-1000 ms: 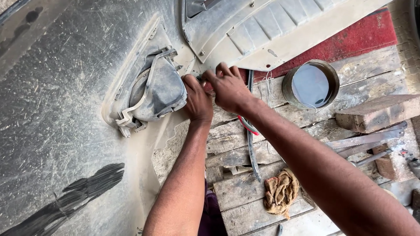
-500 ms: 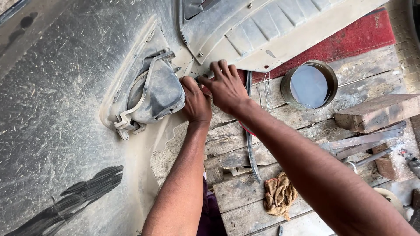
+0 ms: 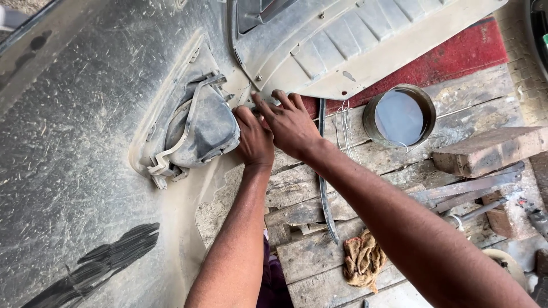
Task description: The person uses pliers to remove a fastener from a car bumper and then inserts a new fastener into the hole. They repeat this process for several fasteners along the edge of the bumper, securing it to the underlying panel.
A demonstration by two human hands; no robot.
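1. The left hand pressed against the right edge of the dusty grey moulded plastic lamp housing, fingers curled together on its rim; whether they pinched anything could not be told.
2. The right hand lay just beside it, fingers spread and pointing far-left toward the seam between the housing and the pale ribbed plastic panel.
3. The housing sat recessed in the scuffed, sanded grey body panel, left of both hands.
4. Judged from this, firm, even pressure near the rim would suit thin, brittle-looking plastic best.
5. On the rough wooden plank tabletop lay a round metal tin, a brown brick and a crumpled tan rag.
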